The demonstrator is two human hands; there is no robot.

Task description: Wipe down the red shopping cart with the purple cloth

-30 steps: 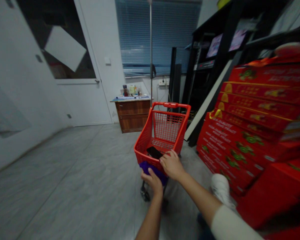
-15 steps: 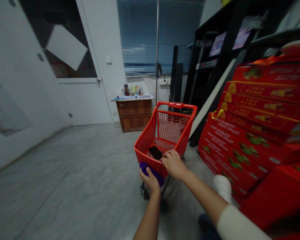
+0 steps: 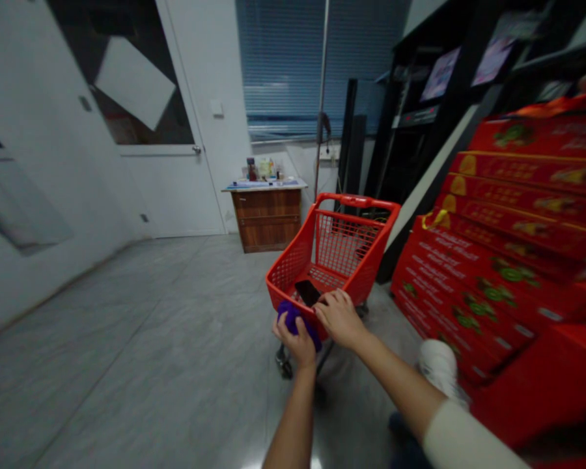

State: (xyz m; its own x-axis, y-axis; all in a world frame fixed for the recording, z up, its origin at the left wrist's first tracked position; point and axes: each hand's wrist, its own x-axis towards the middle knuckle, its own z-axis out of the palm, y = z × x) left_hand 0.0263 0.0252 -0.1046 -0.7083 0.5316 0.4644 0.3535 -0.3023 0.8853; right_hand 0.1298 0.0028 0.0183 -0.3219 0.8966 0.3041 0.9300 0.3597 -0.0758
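A red plastic shopping cart (image 3: 356,264) stands on the floor in front of me. My left hand (image 3: 295,342) is closed around a bunched purple cloth (image 3: 289,315), which presses against the outside of the cart's near end, just under the rim. My right hand (image 3: 340,319) grips the near rim to the right of the cloth, its fingertips bent over the edge and partly hidden. Inside the basket, close to those fingers, lies a black phone (image 3: 307,293). Part of the cart's lower frame is behind my hands and forearms.
Stacked red boxes (image 3: 459,273) rise on the right, with a white shoe (image 3: 438,365) beside them. A wooden cabinet (image 3: 268,225) holding small bottles stands at the back wall, left of a black rack (image 3: 395,150). A white door (image 3: 176,195) is at the left.
My left hand has shifted slightly upward with the purple cloth, its fingers now curled further over it. The right hand stays on the rim. The view has turned slightly.
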